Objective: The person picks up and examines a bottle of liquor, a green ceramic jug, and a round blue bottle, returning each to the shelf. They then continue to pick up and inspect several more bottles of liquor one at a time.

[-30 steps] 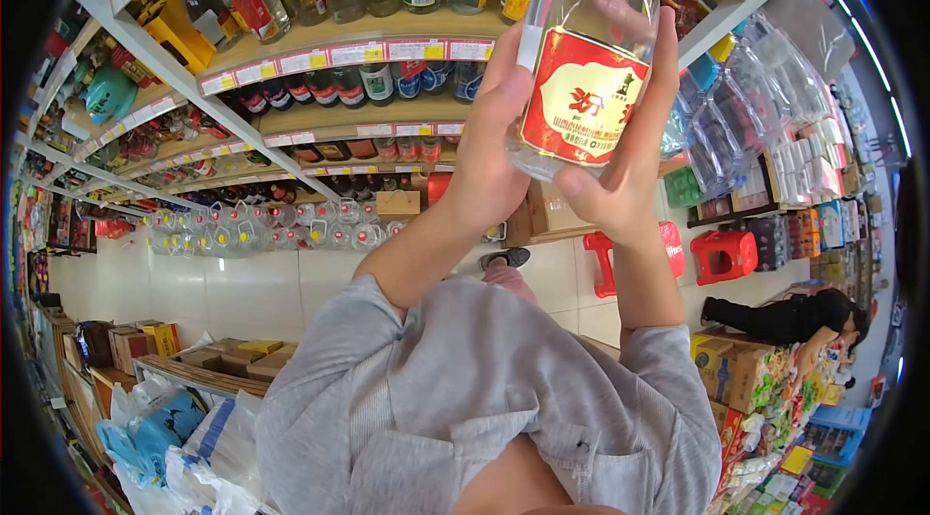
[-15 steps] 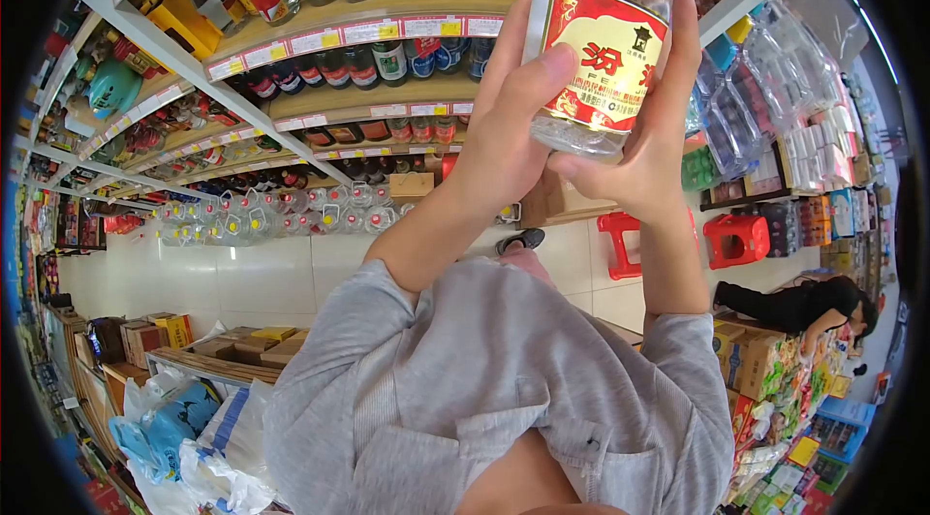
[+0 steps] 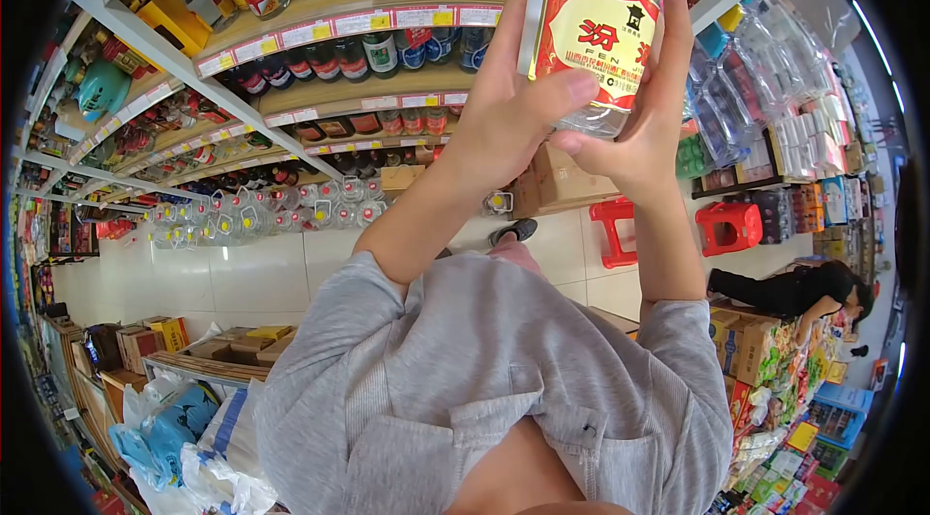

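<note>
A clear glass liquor bottle [image 3: 605, 26] with a red and cream label faces me at the top of the head view, held up before the shelves. My left hand [image 3: 513, 103] is closed around its left side, the thumb lying across the lower label. On the other side my right hand [image 3: 644, 132] wraps the bottle, its thumb near the base and its fingers up along the edge. The bottle's neck is cut off by the top of the view.
Shelves [image 3: 349, 26] of bottles with price tags rise ahead. Large clear jugs [image 3: 242, 215] line the floor at left. Two red stools [image 3: 728, 228] stand at right, near cartons [image 3: 572, 181]. A person in black [image 3: 794, 292] leans over goods at far right.
My left thumb has slid down from the middle of the label to its lower edge. The bottle sits slightly higher and further left in view. Both hands keep their hold.
</note>
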A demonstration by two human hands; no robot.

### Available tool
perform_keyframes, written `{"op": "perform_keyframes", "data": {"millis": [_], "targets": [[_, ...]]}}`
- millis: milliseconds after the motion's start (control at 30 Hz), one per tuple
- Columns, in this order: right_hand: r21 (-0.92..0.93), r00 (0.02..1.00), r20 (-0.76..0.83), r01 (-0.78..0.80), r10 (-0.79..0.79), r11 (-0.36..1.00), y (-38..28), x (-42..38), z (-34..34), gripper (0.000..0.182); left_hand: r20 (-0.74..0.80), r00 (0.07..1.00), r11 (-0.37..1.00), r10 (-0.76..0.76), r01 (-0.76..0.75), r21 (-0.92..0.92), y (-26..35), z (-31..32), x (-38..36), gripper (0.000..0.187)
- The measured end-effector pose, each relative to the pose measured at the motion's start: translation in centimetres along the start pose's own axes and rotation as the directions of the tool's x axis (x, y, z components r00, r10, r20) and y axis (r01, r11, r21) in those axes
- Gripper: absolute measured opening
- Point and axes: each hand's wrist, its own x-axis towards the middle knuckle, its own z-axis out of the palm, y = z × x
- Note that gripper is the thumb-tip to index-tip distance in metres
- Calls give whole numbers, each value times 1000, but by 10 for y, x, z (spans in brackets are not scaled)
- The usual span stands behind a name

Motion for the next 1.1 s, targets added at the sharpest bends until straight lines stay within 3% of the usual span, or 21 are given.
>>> {"op": "perform_keyframes", "data": {"millis": [100, 300, 400, 467, 533, 633, 767, 900, 1100], "targets": [[55, 1000, -23, -7, 8, 998, -3, -1, 4, 149, 27, 1000, 999, -10, 9, 45, 3, -4, -1, 97], [-3, 1000, 7, 26, -26, 1000, -5, -7, 4, 147, 51, 999, 1000, -9, 10, -7, 0, -10, -5, 100], [235, 999, 0, -50, 51, 971, -16, -9, 11, 116, 138, 990, 999, 17, -11, -44, -2, -15, -3, 102], [260, 997, -27, -58, 67, 964, -17, -9, 14, 113, 160, 987, 998, 0, 10, -65, 0, -19, -3, 103], [117, 997, -40, -57, 62, 991, -11, -9, 9, 126, 176, 984, 997, -8, 22, -76, 1, -20, -6, 103], [15, 998, 40, -57, 57, 998, -18, -13, 11, 122, 191, 982, 997, -1, 15, -71, 6, -21, -5, 104], [61, 997, -20, -68, 69, 996, -27, -13, 23, 124, 181, 983, 999, -16, 24, -42, 11, -19, -9, 109], [-3, 995, 90, -33, 33, 999, -25, -14, 17, 126, 179, 983, 998, -29, 37, -43, 13, -20, -13, 112], [13, 995, 76, -63, 62, 998, -33, -18, 21, 128, 176, 983, 999, -42, 42, 2, 21, -15, -20, 119]]}}
